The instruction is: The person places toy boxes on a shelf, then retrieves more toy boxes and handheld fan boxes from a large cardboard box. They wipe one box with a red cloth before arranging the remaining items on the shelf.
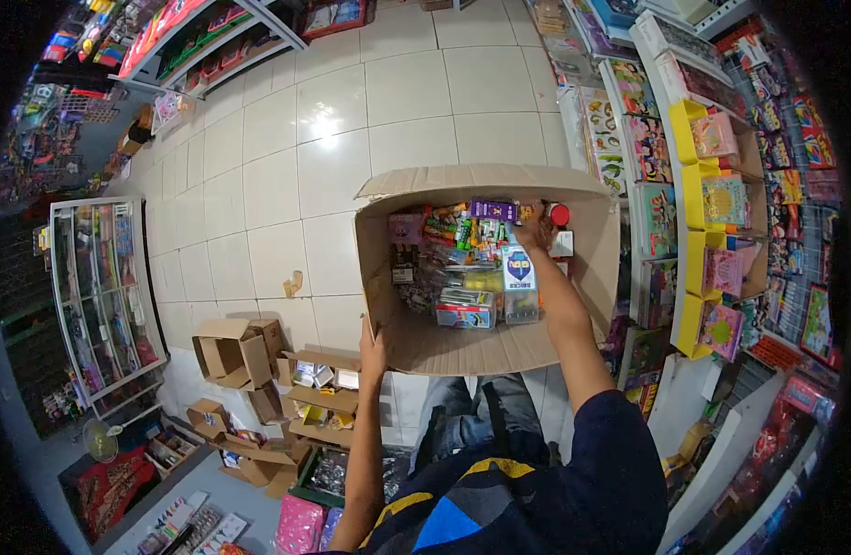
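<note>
A large open cardboard box (485, 176) stands before my legs, with stationery packs and small goods inside. My left hand (373, 348) grips its near left edge. Inside, at the far right, my right hand (536, 229) has its fingers curled down among the goods; what they hold is hard to make out. Beside it are a purple box (493, 210) and a round red lid (559, 215). A white pack with a blue shield print (518, 268) lies below the wrist. Nearer me are a clear-topped pack (465, 310) and a clear plastic container (521, 307).
Shelves of books (655, 143) and yellow holders (693, 199) line the right side. Small opened cartons (231, 351) and a green crate (328, 472) sit at lower left. A glass cabinet (106, 296) stands at left. Tiled floor (333, 185) lies beyond the box.
</note>
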